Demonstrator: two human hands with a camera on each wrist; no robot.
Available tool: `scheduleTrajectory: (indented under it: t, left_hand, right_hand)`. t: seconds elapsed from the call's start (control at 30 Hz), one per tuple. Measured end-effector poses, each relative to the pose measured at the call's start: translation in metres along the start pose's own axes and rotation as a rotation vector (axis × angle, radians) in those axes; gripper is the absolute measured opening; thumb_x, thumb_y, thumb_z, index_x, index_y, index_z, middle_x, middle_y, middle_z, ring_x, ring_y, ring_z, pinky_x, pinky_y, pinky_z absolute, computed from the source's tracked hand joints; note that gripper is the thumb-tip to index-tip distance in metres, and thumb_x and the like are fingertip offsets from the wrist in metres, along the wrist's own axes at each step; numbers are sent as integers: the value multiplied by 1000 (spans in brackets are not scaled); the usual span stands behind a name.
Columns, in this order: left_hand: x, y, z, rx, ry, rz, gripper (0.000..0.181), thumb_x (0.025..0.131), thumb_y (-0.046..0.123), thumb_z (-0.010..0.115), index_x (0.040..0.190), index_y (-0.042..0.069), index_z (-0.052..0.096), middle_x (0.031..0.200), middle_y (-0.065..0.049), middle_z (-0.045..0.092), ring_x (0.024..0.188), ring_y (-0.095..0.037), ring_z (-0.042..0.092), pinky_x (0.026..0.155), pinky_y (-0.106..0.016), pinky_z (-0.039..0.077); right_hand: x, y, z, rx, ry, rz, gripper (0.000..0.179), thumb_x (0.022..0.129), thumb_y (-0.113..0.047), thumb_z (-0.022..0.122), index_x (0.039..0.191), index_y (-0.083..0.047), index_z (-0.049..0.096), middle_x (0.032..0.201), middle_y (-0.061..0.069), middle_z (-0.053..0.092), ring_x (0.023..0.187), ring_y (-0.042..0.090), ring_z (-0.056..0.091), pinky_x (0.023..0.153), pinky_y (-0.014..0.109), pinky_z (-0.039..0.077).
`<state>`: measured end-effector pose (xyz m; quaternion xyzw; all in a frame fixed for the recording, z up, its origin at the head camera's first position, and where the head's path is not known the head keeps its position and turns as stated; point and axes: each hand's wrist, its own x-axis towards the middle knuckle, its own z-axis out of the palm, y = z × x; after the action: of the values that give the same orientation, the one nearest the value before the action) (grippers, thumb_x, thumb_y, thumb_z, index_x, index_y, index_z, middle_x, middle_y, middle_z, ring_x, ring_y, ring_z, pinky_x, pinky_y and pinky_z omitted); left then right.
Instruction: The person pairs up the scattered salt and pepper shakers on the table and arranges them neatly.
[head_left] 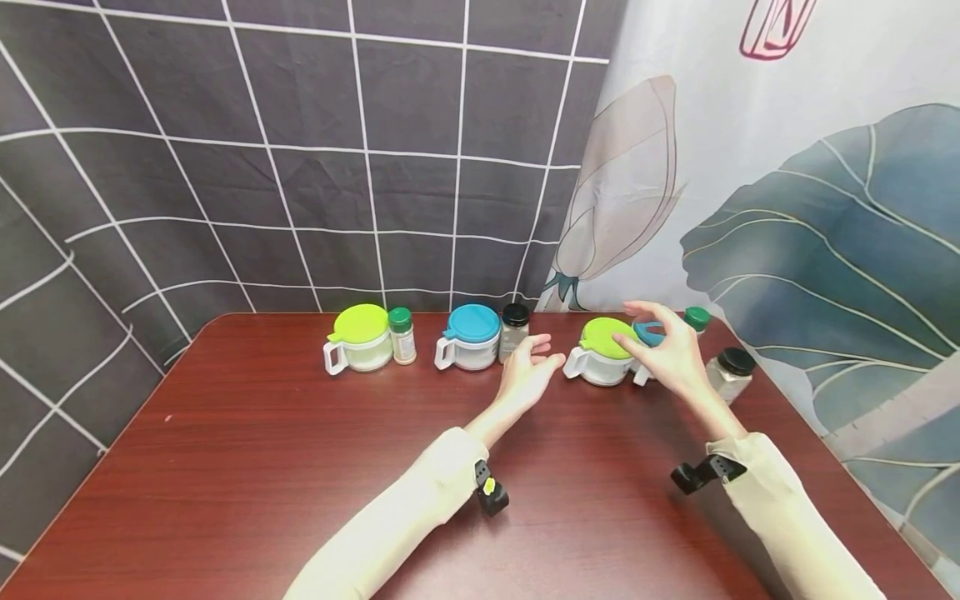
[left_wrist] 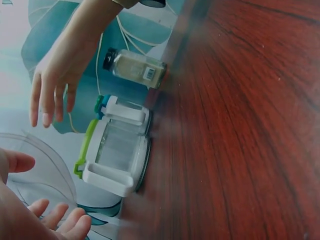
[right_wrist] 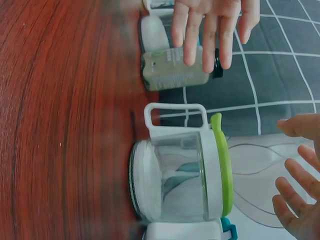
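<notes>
Behind, a dark grey cloth with a white grid (head_left: 300, 183), meeting on the right a white curtain printed with flower and leaf shapes (head_left: 720, 125); below, a reddish-brown wood-grain table (head_left: 315, 483). Along its far edge, from the left: a round jar with a lime-green lid and white handle (head_left: 362, 346), just beside a small green-capped shaker (head_left: 402, 340); then a round jar with a blue lid and white handle (head_left: 472, 337), just beside a black-capped shaker with a printed label (head_left: 514, 335). Farther right, upright on the table, a clear glass jar with a lime-green lid and white handle (head_left: 602, 362), close against a smaller-looking blue-lidded jar (left_wrist: 127, 112), partly hidden in the head view. Beyond these, a bottle with a green cap (head_left: 697, 319) and, nearer the right edge, a clear black-capped shaker with pale contents (head_left: 727, 379).

Right hand (head_left: 671, 354): raised over the right-hand lime-lidded jar, thumb and fingers apart and loosely bent, with a gap to the lid in the right wrist view. Left hand (head_left: 527, 371): near the labelled shaker and the same jar's handle, fingers relaxed and spread. On both arms, cream sleeves (head_left: 390, 517) and black wrist cameras (head_left: 491, 493).
</notes>
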<state>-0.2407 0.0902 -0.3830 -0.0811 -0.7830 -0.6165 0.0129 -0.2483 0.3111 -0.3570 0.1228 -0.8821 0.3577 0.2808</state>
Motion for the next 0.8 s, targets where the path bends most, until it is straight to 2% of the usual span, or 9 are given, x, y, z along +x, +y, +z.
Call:
scheduleTrajectory:
  t: [0.07,0.17,0.4,0.63,0.7,0.8]
  left_hand:
    - [2,0,1,1,-1,-2,41,89,22,65,127,7,58,124,-14,65,109,-25,66,93,-34,52]
    - [5,-1,3,3,-7,-6,41,89,23,65,127,8,59,124,-14,65,109,-24,66,92,-34,52]
    - [10,2,6,19,-28,-2,42,89,24,65,128,9,59,126,-13,64,109,-24,66,91,-33,53]
    - [15,0,10,8,-25,14,41,89,21,65,126,6,59,126,-16,63,112,-29,64,95,-35,51]
    - [16,1,11,2,-31,17,41,89,21,65,126,5,59,126,-16,63,114,-31,63,96,-35,50]
    - [17,2,13,-4,-34,18,41,88,20,65,126,6,59,127,-16,63,115,-32,62,97,-35,50]
  right_hand:
    - [0,2,-2,5,4,-2,49,76,-12,81,121,-8,64,114,10,68,98,13,59,84,7,42]
    - [-1,4,-5,8,4,-5,49,75,-11,81,121,-8,64,116,9,68,98,14,60,84,9,45]
    - [-1,9,-13,-5,-4,13,49,77,-12,80,122,-8,63,117,11,67,94,-9,54,83,7,42]
    - [0,13,-17,-28,6,68,49,77,-16,80,123,-10,63,117,12,65,94,-9,54,86,9,43]
    - [1,14,-19,-44,7,80,49,77,-16,80,123,-11,63,117,12,65,95,-6,55,88,15,46]
    - [2,16,-21,-57,-2,85,49,78,-14,79,124,-11,62,117,14,66,99,7,59,93,33,50]
